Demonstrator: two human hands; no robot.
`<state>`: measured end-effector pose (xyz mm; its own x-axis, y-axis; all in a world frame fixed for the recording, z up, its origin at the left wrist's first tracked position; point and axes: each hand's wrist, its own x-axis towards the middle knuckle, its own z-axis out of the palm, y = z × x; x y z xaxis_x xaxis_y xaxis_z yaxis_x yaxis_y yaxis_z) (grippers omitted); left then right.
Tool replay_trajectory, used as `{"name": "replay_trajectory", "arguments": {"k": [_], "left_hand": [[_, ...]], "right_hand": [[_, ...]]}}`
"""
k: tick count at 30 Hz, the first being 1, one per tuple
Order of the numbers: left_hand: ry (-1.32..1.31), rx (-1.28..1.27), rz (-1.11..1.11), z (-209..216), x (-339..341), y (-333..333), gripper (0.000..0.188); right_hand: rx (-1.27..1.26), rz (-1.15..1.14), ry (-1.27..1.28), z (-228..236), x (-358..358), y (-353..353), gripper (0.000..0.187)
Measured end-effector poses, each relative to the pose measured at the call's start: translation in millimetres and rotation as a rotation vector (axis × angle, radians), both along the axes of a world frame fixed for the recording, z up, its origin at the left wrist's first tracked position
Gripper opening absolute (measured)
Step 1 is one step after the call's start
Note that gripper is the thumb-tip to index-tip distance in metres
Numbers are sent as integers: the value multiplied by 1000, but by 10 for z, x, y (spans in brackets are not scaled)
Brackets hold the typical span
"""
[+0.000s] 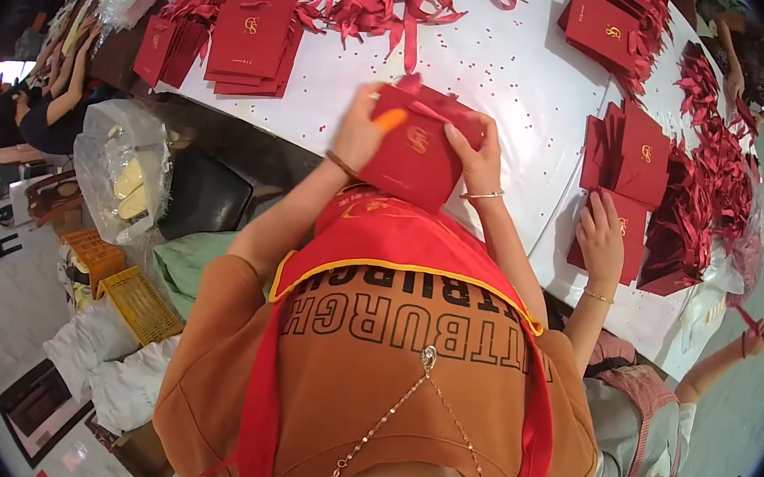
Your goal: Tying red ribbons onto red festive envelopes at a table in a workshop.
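Observation:
A red paper gift bag (415,163) with a gold emblem is in front of me at the table's near edge. A red ribbon (428,111) lies across its upper part. My left hand (361,132) grips the bag's left side; an orange cover (390,119) is on its thumb, and the hand is slightly blurred. On the upper right side, my right hand (477,160) holds the bag with its thumb in front and its fingers mostly hidden behind. Beyond the bag, a heap of red ribbons (370,0) lies on the white table (511,75).
Stacked red bags (252,39) stand at the far left, with more bags (599,33) at the far right. A co-worker's hand (601,232) rests on a bag at my right. Yellow crates (140,304) and a plastic sack (119,169) are on the left. Small red dots speckle the tabletop.

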<state>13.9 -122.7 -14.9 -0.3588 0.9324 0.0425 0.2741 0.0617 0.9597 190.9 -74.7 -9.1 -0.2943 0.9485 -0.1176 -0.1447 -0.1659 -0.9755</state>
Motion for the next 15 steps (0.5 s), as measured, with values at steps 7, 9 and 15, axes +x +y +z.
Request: {"name": "replay_trajectory", "arguments": {"k": [7, 9, 15], "left_hand": [[852, -149, 154, 197, -1052, 52, 53], [899, -251, 117, -39, -1092, 71, 45], [1304, -85, 124, -134, -913, 171, 27]], "right_hand": [[543, 169, -589, -325, -166, 381, 54], [831, 278, -971, -349, -204, 349, 72], [961, 373, -939, -573, 72, 361, 74]]}}
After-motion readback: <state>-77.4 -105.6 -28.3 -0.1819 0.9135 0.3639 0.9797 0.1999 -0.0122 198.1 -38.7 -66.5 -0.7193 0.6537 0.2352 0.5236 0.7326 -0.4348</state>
